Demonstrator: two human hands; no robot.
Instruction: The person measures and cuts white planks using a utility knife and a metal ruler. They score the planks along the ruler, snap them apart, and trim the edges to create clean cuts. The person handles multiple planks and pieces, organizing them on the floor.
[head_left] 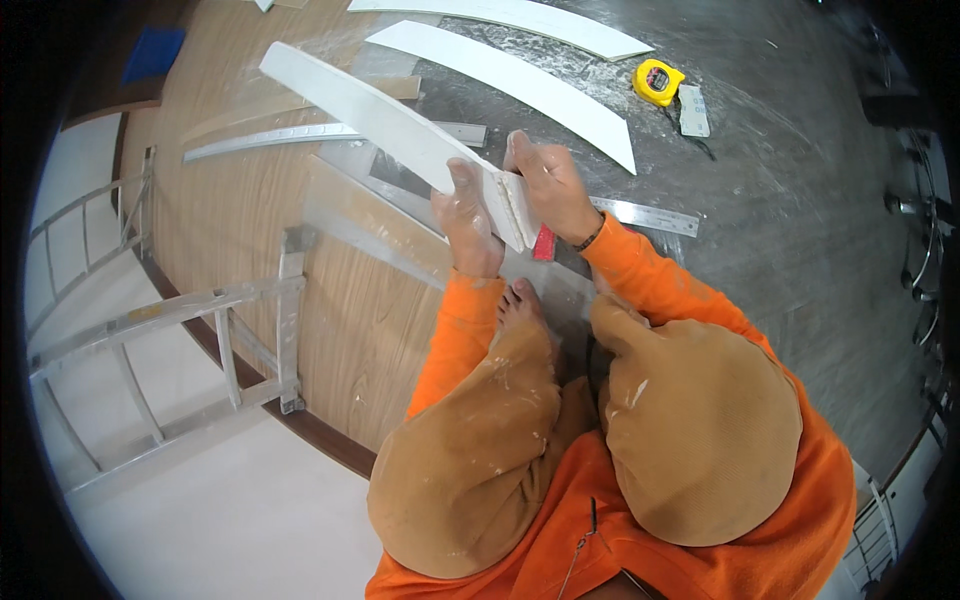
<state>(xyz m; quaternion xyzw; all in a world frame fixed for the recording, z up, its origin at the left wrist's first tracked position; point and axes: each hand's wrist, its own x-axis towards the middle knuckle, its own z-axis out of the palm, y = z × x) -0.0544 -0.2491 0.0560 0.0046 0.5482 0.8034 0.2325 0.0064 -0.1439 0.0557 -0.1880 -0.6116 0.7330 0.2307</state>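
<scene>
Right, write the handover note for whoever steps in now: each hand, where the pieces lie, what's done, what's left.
Left hand and right hand both grip the near end of a long white strip, lifted above the floor.
Two more white strips lie flat on the grey floor beyond it.
A steel ruler lies beside the right hand; a yellow tape measure sits further out.
An aluminium ladder lies to the left.
Done: one strip picked up. Left: the other two untouched.
</scene>
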